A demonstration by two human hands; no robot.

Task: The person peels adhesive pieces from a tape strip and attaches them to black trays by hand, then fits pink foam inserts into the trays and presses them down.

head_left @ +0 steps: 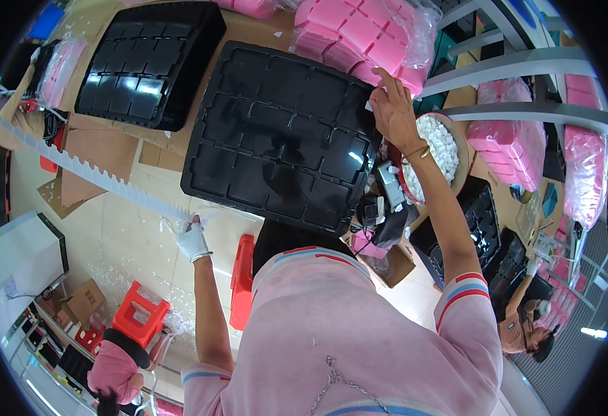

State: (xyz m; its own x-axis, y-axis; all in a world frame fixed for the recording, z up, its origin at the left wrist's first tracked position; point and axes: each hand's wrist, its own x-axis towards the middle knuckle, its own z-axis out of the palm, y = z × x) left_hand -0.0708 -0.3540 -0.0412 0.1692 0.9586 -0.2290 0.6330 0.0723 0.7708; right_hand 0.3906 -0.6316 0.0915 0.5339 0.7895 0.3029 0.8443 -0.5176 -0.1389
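Observation:
A large black moulded plastic tray (283,139) with raised rectangular sections lies in front of me, its near edge against my body. My left hand (193,239), in a white glove with bare fingertips, is closed at the near end of a long white notched strip (99,173). The strip slants away to the far left. Over the tray's far right corner is my bare right hand (393,111), its fingers bent and apart. A small white patch shows by its fingertips; I cannot make out whether it is a loose piece or a covering.
Another black tray (151,66) stands at the far left. Pink foam stacks (359,35) lie behind. A round basin of white pieces (437,149) sits by my right forearm. Red stools (141,312) stand on the floor. Other people work at left, lower left and right.

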